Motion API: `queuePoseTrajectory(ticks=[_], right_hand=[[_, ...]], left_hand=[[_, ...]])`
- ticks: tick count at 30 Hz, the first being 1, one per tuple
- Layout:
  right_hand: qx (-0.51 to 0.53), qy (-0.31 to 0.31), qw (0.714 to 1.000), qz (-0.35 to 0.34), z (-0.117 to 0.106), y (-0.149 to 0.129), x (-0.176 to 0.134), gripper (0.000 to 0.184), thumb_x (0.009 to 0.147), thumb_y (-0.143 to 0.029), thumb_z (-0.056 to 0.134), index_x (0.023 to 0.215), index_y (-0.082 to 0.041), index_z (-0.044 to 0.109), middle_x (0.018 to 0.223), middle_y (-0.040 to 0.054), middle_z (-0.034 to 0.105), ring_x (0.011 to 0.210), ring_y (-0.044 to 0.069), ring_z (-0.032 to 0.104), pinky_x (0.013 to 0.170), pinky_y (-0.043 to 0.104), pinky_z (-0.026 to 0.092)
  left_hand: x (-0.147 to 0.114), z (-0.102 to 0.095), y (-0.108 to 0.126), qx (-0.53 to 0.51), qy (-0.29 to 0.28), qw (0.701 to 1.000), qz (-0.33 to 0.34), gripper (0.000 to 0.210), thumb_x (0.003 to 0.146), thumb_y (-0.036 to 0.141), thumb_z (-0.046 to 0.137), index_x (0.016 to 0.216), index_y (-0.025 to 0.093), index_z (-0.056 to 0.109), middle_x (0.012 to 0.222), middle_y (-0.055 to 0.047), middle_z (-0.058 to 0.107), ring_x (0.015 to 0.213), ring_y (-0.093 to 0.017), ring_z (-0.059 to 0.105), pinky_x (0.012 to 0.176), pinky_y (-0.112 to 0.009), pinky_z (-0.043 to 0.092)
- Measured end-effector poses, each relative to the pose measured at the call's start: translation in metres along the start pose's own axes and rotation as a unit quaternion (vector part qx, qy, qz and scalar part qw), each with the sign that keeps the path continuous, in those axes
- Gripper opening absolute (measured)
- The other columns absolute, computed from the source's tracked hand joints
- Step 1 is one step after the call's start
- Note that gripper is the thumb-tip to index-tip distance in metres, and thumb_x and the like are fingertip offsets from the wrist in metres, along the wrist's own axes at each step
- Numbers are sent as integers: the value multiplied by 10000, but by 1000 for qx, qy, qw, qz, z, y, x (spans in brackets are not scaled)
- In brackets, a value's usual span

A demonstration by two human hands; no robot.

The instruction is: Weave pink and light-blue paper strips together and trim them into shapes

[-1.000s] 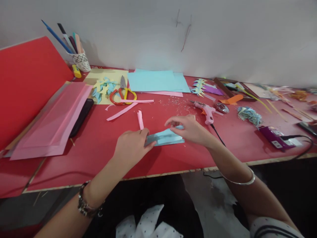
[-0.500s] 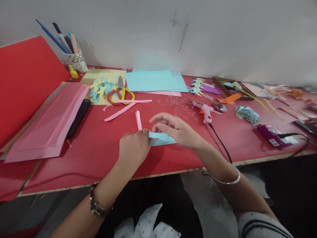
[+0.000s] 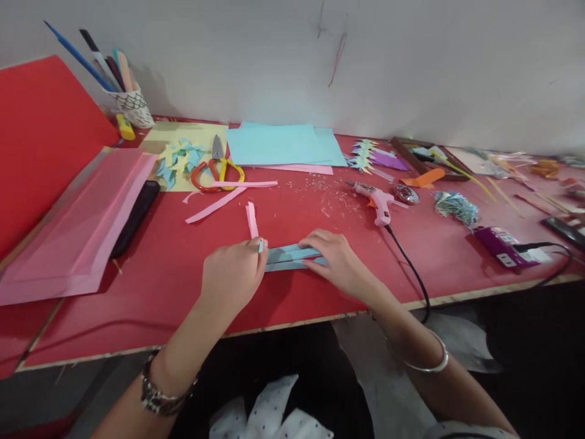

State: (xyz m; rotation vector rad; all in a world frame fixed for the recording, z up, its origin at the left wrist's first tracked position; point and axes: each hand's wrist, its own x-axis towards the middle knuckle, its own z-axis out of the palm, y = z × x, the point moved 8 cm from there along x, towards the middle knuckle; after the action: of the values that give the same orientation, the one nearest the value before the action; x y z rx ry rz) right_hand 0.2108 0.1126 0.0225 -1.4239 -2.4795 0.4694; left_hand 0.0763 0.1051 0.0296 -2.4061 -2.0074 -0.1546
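Note:
Light blue paper strips (image 3: 286,257) lie side by side just above the red table, stretched between my two hands. My left hand (image 3: 233,271) is closed on their left end, with a small blue tip poking up by the thumb. At the right end, my right hand (image 3: 340,265) has its thumb and fingers around the strips. A folded pink paper strip (image 3: 251,219) lies just beyond my left hand. Farther back are longer pink strips (image 3: 217,205) and scissors (image 3: 217,164) with red and yellow handles.
Pink sheets (image 3: 77,225) lie at the left by a black case (image 3: 136,219). Blue sheets (image 3: 274,144) are stacked at the back. To the right are a pink glue gun (image 3: 375,201) with a trailing cord, a tinsel bundle (image 3: 456,210) and a purple power box (image 3: 505,249).
My right hand has come down and closed around the blue paper's right end. The blue paper now shows as strips pulled straight. My left hand keeps its hold and shifts slightly left in view.

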Motion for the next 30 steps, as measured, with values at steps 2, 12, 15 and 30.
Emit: queuePoseTrajectory(ticks=[2,12,15,30], right_hand=[[16,-2,1000,10,-2,1,1,163,777,-159,532,932,-136,578,928,74,578,865,180,532,745,296,384],[8,-55,996,71,-1,5,2,194,786,-136,501,962,-180,569,957,45,616,854,173,561,756,321,282],[6,-81,994,75,0,4,0,203,788,-165,523,987,-183,558,979,47,623,887,186,556,752,326,255],[-25,-63,997,26,11,-18,16,132,788,-190,554,898,-132,598,890,64,608,780,153,542,679,257,319]], left_hand=[[0,0,-1,-3,-1,1000,-1,484,886,286,199,824,154,661,529,-83,595,532,-207,593,416,-248,241],[0,4,-3,-6,7,1000,1,456,883,293,226,810,158,655,513,-77,580,512,-204,574,419,-237,193],[1,4,-3,-6,10,1000,1,445,881,295,234,814,159,652,507,-75,575,506,-208,576,415,-235,174],[1,3,-3,-9,5,1000,-2,462,884,296,220,831,148,655,538,-87,596,518,-215,591,413,-238,183]])
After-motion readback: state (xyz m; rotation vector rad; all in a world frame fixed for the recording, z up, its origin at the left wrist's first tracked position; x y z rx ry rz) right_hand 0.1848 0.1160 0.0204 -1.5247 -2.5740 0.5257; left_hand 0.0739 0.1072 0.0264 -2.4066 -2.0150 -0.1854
